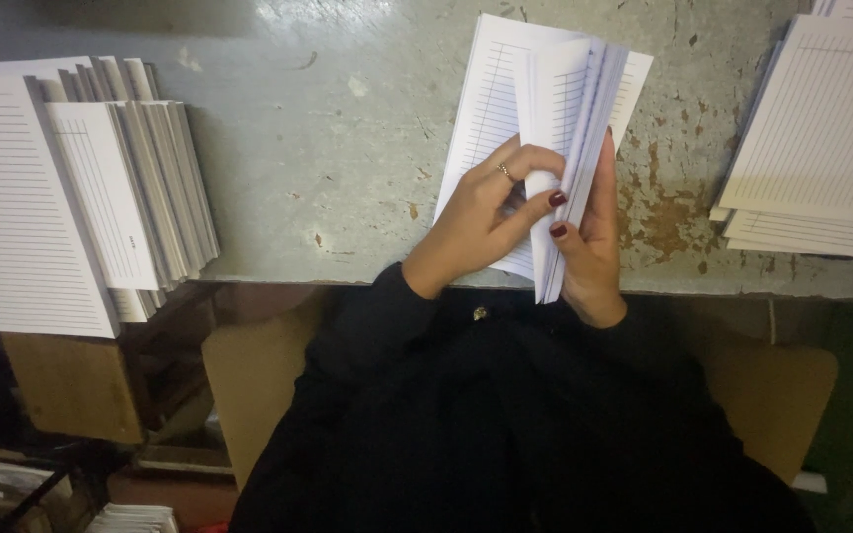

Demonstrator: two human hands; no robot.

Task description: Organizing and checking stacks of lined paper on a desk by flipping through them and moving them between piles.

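Folding white lined sheets [565, 109], both hands

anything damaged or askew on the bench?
Table paint is chipped, with rusty patches right of the folded sheets in both hands. Left stack of folded lined sheets is fanned and overhangs the edge. Nothing spilled.

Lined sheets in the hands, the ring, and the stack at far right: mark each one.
Lined sheets [560, 99]: head view, upper part of the folded bundle.
Ring [504, 173]: head view, gold band on a finger.
Right stack [826, 128]: head view, top sheet's middle.
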